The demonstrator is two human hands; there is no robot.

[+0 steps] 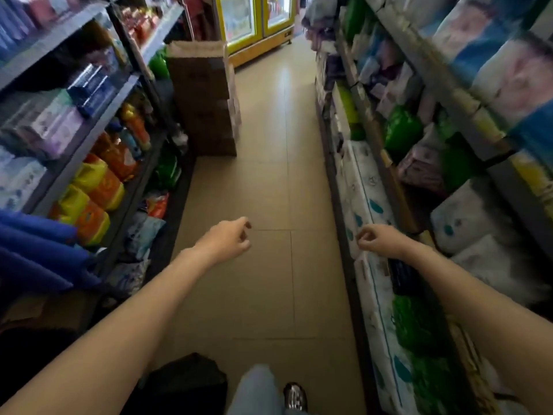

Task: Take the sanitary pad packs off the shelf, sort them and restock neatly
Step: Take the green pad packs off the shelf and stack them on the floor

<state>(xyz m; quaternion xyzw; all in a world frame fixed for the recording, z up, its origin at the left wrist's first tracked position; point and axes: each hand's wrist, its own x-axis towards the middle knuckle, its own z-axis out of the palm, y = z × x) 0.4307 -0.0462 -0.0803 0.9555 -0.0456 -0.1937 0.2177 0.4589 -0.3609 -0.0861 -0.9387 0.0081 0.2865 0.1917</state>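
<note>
Head view: left hand and right hand loosely curled, holding nothing

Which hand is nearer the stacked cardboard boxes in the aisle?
Left. The left hand hangs over the floor just below the cardboard boxes; the right hand is across by the right-side shelf.

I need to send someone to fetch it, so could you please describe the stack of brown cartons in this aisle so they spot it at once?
Look down the tiled aisle toward the yellow-framed fridge at the far end. Just before it, against the left-hand shelving, the carton stack stands on the floor. It is the only plain brown thing among coloured packs.
</note>
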